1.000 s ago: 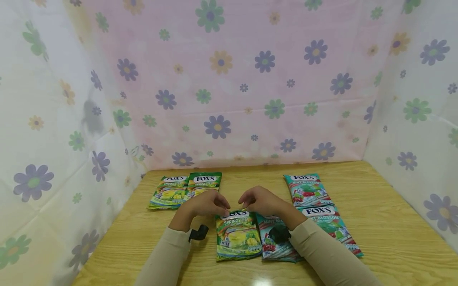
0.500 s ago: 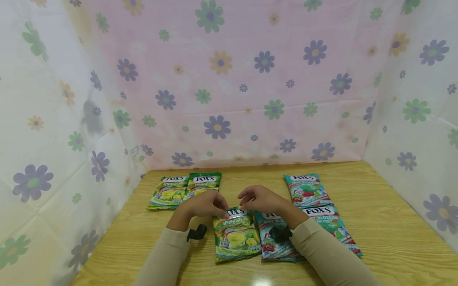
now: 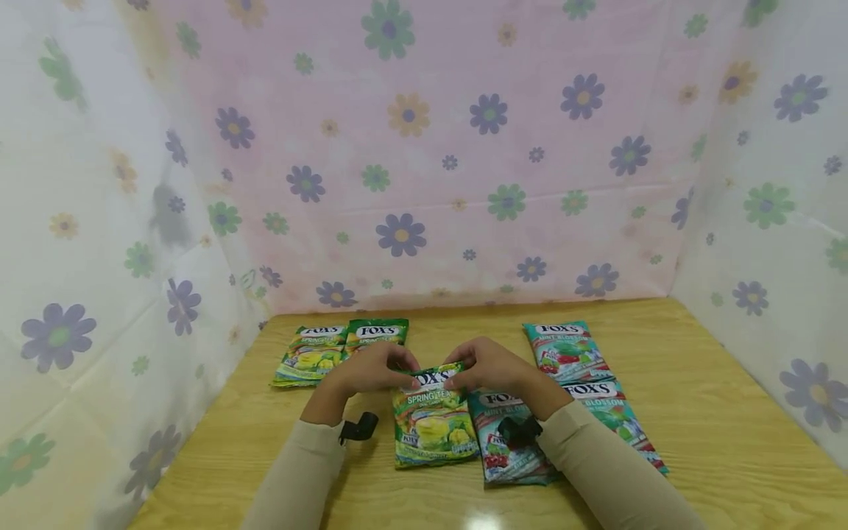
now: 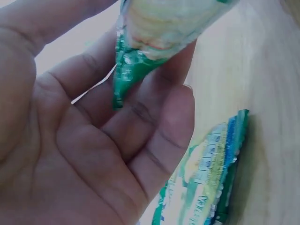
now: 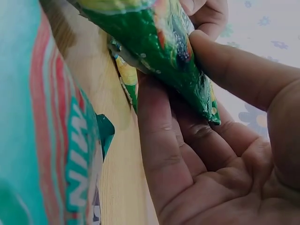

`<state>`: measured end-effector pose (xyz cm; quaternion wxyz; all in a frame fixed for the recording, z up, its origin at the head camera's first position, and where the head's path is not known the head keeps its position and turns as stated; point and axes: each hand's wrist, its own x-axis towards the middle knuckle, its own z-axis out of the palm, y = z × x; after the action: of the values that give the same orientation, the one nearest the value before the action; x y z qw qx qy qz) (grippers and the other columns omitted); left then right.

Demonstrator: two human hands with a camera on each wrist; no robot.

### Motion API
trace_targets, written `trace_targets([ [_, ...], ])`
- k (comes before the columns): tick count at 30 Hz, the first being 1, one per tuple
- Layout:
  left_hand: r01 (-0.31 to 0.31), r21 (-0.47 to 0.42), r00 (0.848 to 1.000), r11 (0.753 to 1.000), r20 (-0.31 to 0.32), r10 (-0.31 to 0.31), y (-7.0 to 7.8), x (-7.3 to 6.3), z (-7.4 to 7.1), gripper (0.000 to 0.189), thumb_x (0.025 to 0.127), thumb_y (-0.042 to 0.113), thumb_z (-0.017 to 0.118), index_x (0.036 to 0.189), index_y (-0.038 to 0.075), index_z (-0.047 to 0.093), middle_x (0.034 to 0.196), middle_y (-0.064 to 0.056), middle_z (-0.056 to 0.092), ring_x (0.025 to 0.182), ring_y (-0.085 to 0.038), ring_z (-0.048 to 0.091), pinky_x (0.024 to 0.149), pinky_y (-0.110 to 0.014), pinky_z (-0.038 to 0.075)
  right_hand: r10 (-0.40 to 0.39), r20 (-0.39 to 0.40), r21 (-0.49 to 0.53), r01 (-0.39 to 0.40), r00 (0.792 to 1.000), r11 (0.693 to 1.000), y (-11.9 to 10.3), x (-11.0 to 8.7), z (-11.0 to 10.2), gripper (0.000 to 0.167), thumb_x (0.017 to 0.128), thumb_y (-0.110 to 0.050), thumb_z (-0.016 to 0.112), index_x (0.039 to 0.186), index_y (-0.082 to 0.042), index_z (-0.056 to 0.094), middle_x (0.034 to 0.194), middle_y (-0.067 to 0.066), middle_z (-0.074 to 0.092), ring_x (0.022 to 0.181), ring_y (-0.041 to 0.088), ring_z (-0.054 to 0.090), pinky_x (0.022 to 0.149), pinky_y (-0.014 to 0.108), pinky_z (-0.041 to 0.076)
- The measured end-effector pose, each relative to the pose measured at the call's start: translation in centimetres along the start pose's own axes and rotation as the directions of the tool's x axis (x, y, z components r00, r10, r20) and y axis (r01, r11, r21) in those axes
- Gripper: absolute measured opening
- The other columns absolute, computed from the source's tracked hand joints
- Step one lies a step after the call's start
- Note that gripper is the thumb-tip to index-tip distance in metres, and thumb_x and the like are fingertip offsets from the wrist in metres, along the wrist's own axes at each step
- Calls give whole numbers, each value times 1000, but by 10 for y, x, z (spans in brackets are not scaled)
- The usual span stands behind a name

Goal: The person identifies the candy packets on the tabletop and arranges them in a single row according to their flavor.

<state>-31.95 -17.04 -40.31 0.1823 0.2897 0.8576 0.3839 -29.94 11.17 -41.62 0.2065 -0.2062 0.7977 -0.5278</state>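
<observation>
The held Spring Tea bag (image 3: pixel 437 430), top raised, was just left of the near mint bag (image 3: pixel 495 450); its lower edge could have snagged there if pulled sideways, and a loose pinch could have let it slip. At its top corners, the left hand (image 3: pixel 372 368) and right hand (image 3: pixel 493 366) were partly closed, each pinching it, thumbs in front. Beyond, a wide swing could have nudged the back pair of Spring Tea bags (image 3: pixel 311 361) on the bench (image 3: pixel 252 430).

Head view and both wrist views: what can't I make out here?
- Head: lower part of inner rear Spring Tea packet, hidden by left hand.
- Head: part of front Mint-Blossom packet, hidden by right wrist camera and sleeve.
- Left wrist: rest of held Spring Tea packet, cut off by top edge.
</observation>
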Motion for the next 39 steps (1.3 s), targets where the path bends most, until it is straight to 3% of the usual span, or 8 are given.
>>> trace_targets([
  [7,97,-219,985,971,-122,-125,-11,-12,13,60,93,41,78,140,8,61,123,-5,70,110,-20,67,93,-42,57,-7,-3,42,7,1000,999,-2,1,4,40,92,-19,81,128,-6,69,91,10,76,85,23,75,84,39,63],
  [13,168,-478,946,862,-166,-277,-10,-28,29,80,90,42,82,152,3,49,145,-18,56,117,-26,62,95,-44,58,-27,-20,67,29,999,997,-3,-3,3,41,93,-17,80,130,-4,67,97,10,76,89,24,75,86,40,63],
  [17,178,-572,950,800,-112,-292,-11,-34,37,92,91,31,82,158,-7,31,151,-29,45,128,-35,59,98,-44,59,-37,-56,59,40,998,997,-3,-7,-1,42,93,-17,80,131,-5,66,97,12,74,90,24,73,86,40,63],
  [21,157,-566,965,810,-85,-247,-13,-32,41,72,92,27,82,145,-8,48,133,-25,57,118,-32,66,95,-44,60,-47,-99,59,53,994,997,-3,-9,-4,41,93,-20,80,130,-8,68,93,12,72,91,24,73,87,40,62],
  [23,146,-552,969,821,-86,-231,-13,-31,42,50,92,26,82,125,-4,60,114,-17,62,105,-27,69,90,-43,61,-49,-108,67,56,993,996,-2,-9,-4,41,93,-21,81,130,-9,68,93,11,72,92,24,73,88,40,62],
  [25,137,-544,971,828,-90,-220,-12,-30,43,34,92,25,81,102,1,58,96,-10,58,92,-23,68,83,-41,61,-48,-108,85,57,993,995,-1,-10,-4,42,93,-21,80,131,-8,67,97,11,72,94,24,72,89,40,62],
  [34,133,-535,968,835,-111,-225,-10,-31,42,43,93,22,80,89,10,39,83,-2,38,77,-18,51,73,-38,52,48,-70,103,-41,996,994,6,-19,-6,79,91,-30,82,156,-6,43,144,23,57,122,33,65,95,46,60],
  [39,118,-534,961,837,-152,-232,-5,-30,39,46,93,22,81,87,9,37,87,-6,41,87,-22,59,81,-40,57,33,8,33,-34,999,999,10,-23,-7,68,91,-33,82,145,-2,55,130,19,68,117,36,67,90,47,60],
])
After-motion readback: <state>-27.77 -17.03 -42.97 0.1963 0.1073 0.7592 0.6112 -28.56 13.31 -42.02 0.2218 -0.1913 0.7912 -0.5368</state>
